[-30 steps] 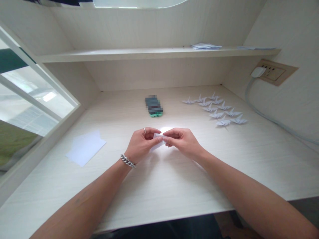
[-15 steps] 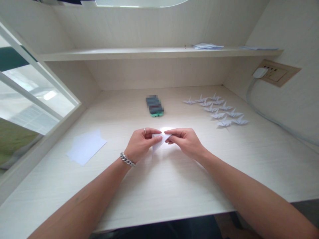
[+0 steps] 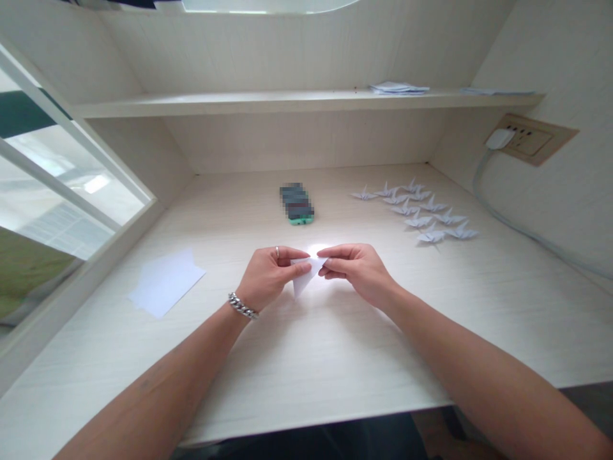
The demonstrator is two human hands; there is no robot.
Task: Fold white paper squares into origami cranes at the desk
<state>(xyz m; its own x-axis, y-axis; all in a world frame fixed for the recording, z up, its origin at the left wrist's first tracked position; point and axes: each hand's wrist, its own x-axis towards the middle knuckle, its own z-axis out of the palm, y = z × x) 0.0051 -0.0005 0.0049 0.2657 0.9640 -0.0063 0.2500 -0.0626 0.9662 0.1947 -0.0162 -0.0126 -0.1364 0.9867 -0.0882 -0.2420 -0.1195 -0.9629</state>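
Note:
Between my two hands is a small piece of white paper, folded into a triangle with one corner pointing down. My left hand pinches its left side, thumb in front and fingers behind; a ring and a chain bracelet are on this hand and wrist. The right corner sits between the thumb and fingers of my right hand. Both hands are just above the desk. Flat white paper sheets lie to the left. Several folded paper cranes stand in rows at the right.
A phone-like object, partly pixelated, with a green edge, lies behind my hands. A shelf crosses the back and bears a stack of papers. On the right wall a plug with a grey cable fills a socket.
Both hands keep their pinch on the folded paper. My left hand has shifted very slightly left, and the paper's lower corner shows a little more. The other things have stayed in place.

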